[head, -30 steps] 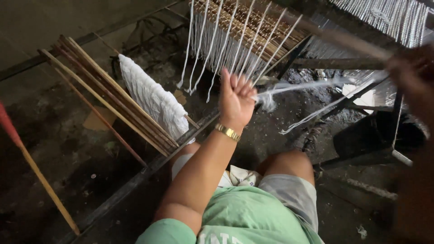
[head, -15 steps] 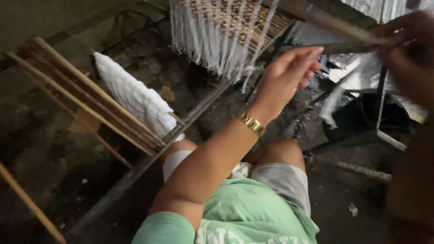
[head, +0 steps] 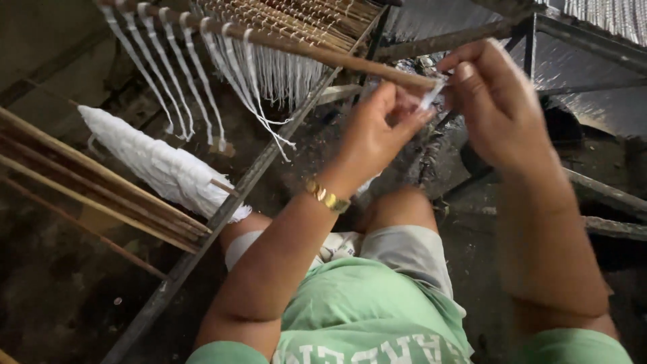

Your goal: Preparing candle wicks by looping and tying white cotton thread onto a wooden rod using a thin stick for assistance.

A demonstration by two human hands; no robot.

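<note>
My left hand (head: 377, 131) and my right hand (head: 495, 101) meet at the near end of a thin wooden stick (head: 317, 52). Between their fingertips both pinch a short piece of white string (head: 431, 94) right at the stick's tip. Several white knotted strings (head: 202, 74) hang in a row from the same stick. Behind it lie more sticks with a white fringe (head: 290, 71). A gold bracelet (head: 327, 197) circles my left wrist.
A white spool of thread (head: 158, 165) lies on a bundle of long wooden sticks (head: 81, 185) at the left. A dark metal frame bar (head: 229, 202) runs diagonally past my knees. More metal bars (head: 593, 50) stand at the right above a dirty floor.
My left hand let go of the stretched white strands and came up to the stick's tip. My right hand moved in from the right edge to meet it. The view tilted.
</note>
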